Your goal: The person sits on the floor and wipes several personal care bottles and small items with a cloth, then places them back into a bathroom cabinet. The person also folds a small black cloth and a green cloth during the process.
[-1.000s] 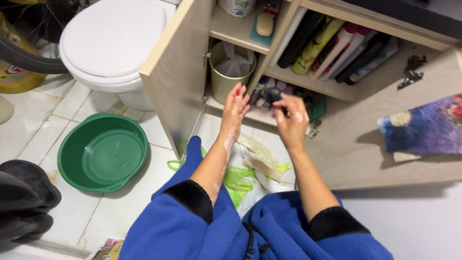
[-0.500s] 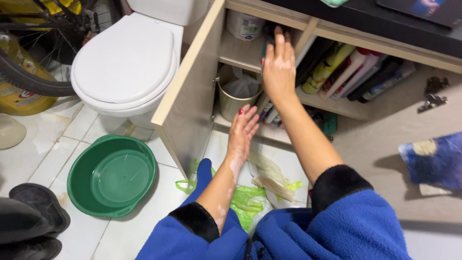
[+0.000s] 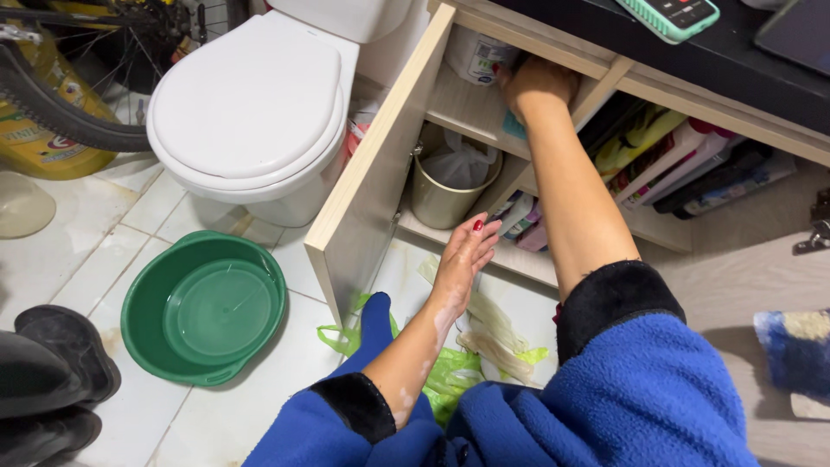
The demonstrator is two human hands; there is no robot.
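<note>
My right hand reaches deep into the upper shelf of the open wooden cabinet, next to a white tub. Its fingers curl inward and their tips are hidden, so what they hold cannot be made out. My left hand hovers open with spread fingers at the edge of the lower shelf. It holds nothing and is close to some small bottles and a beige bucket lined with a white bag. Both arms wear blue fleece sleeves with black cuffs.
The cabinet door swings out toward a white toilet. A green basin and black boots sit on the tiled floor. A green plastic bag and pale gloves lie under my arms. Flat packages fill the right compartment.
My right hand rose from the lower shelf, where it held a small dark thing, up into the upper shelf. My left hand stayed open near the lower shelf. The view shifted.
</note>
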